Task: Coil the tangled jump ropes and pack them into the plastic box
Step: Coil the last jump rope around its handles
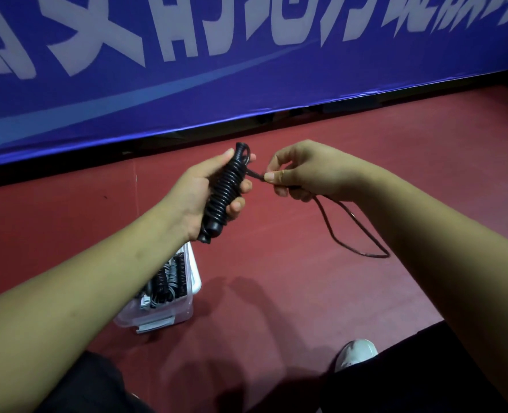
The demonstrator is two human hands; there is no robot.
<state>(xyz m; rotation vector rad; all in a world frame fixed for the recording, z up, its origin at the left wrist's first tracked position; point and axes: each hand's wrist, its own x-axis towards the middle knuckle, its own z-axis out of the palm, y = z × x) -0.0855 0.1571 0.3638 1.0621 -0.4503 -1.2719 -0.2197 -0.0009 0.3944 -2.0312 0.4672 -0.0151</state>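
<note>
Above red floor (276, 293), mid-frame: black jump rope (225, 186), wound into tight coil, clasped in left hand (193, 195); loose tail (379, 256) pinched by right hand (300, 171). Light, limp, likely springy; best held round the coil. Plastic box (194, 272) below, partly filled.

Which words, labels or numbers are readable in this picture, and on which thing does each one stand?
Nothing here can be quoted with certainty.
blue banner: large white Chinese characters, cut off by the top edge of the picture, so they cannot be read whole.
plastic box: a small label on its front wall, too blurred to read.
jump rope: no text visible.
</note>
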